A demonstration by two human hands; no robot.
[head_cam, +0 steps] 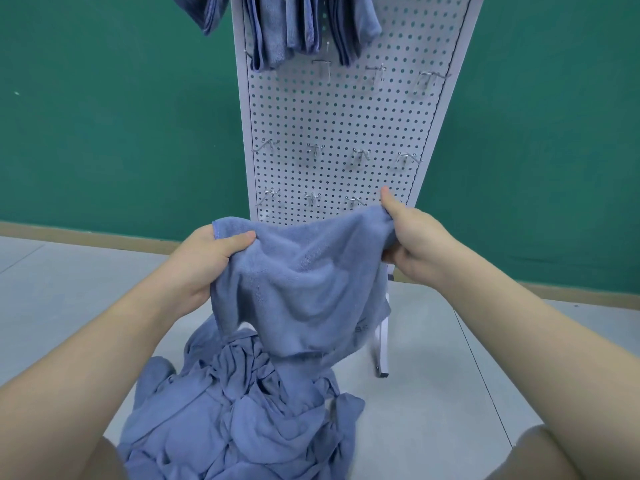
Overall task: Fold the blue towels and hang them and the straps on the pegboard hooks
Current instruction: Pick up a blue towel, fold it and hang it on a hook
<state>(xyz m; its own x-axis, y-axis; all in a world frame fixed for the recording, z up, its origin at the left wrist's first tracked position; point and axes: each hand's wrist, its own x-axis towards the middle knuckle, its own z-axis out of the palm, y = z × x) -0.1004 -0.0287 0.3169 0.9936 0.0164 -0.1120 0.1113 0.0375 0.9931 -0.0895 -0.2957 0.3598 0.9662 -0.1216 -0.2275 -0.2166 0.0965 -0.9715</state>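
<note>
Both hands hold one blue towel (304, 282) up in front of the pegboard (346, 126); the left hand (204, 261) pinches the top left corner, thumb on the front, fingers hidden behind; the right hand (412, 237) grips the top right corner, thumb up; the towel hangs down over a pile (242, 417) on the floor (450, 375); folded towels (287, 26) hang up top

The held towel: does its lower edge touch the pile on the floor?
Cannot tell. In the head view the held towel, gripped by the left hand and right hand, hangs in front of the pile; their outlines overlap, hiding any gap.
</note>
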